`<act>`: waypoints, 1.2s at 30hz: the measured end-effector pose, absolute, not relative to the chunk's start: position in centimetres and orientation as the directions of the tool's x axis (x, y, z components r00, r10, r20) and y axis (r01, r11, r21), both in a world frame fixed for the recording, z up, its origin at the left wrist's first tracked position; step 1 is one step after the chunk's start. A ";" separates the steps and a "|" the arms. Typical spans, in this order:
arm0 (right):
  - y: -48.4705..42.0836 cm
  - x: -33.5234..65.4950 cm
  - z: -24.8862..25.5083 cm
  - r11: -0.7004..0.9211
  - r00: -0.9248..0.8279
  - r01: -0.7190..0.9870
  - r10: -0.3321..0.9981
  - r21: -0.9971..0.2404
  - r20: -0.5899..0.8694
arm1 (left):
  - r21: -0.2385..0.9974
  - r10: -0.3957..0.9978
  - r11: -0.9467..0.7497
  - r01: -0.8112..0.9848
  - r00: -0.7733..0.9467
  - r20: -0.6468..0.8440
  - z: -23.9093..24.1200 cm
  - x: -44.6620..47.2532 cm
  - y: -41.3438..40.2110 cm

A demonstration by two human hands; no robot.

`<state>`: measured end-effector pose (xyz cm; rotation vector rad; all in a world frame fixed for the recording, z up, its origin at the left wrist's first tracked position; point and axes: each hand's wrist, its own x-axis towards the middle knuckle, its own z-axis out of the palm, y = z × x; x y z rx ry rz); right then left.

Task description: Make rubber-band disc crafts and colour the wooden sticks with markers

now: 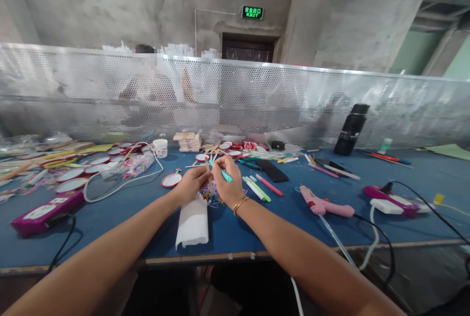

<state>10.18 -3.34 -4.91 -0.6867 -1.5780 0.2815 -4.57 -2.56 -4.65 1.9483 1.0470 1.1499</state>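
The left hand [191,182] pinches a thin pale wooden stick [207,165] upright — steadying it — while the right hand [227,184] grips a teal marker pen [224,174] against it, above the blue table [147,208].

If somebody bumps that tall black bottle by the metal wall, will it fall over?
Probably, if bumped hard. The black bottle is tall and narrow and already stands tilted, so it looks apt to tip. It seems stiff, likely metal or hard plastic, so it would probably not break. Being round, it might then roll along the blue table.
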 end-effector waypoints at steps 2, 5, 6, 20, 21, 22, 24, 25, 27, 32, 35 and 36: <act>-3.5 10.1 -4.9 0.789 0.007 0.256 0.576 -0.558 0.817 | 0.833 0.869 -0.474 0.286 0.304 0.390 -4.8 -4.5 -2.5; -3.7 10.0 -4.9 0.787 0.003 0.263 0.577 -0.558 0.817 | 0.848 0.871 -0.463 0.256 0.306 0.384 -4.9 -4.4 -2.5; -3.7 10.0 -4.9 0.786 0.002 0.265 0.579 -0.558 0.816 | 0.850 0.872 -0.462 0.254 0.305 0.383 -4.9 -4.4 -2.5; -3.7 10.1 -4.9 0.786 -0.004 0.271 0.579 -0.556 0.815 | 0.846 0.872 -0.466 0.258 0.297 0.390 -4.5 -4.3 -2.8; -3.8 10.1 -4.9 0.786 -0.008 0.275 0.577 -0.553 0.816 | 0.844 0.871 -0.470 0.260 0.295 0.394 -4.5 -4.3 -2.8; -3.8 10.1 -4.9 0.787 -0.012 0.278 0.576 -0.551 0.817 | 0.842 0.870 -0.471 0.262 0.294 0.396 -4.6 -4.3 -2.8; -3.8 10.1 -4.9 0.787 -0.019 0.278 0.577 -0.550 0.816 | 0.841 0.870 -0.471 0.266 0.295 0.394 -4.6 -4.3 -2.8; -3.8 10.1 -5.0 0.787 -0.021 0.279 0.578 -0.550 0.816 | 0.841 0.871 -0.470 0.268 0.297 0.392 -4.6 -4.3 -2.7; -3.7 10.1 -5.0 0.784 -0.017 0.283 0.580 -0.552 0.815 | 0.841 0.870 -0.470 0.267 0.301 0.390 -4.6 -4.3 -2.7; -3.3 10.2 -5.0 0.782 -0.002 0.273 0.582 -0.560 0.813 | 0.837 0.875 -0.467 0.286 0.287 0.390 -4.3 -4.4 -2.8; -3.4 10.2 -4.9 0.785 0.003 0.260 0.582 -0.562 0.813 | 0.833 0.875 -0.469 0.293 0.279 0.394 -4.3 -4.5 -2.8; -3.4 10.2 -4.9 0.786 0.000 0.255 0.583 -0.564 0.813 | 0.834 0.874 -0.471 0.287 0.283 0.395 -4.4 -4.4 -2.8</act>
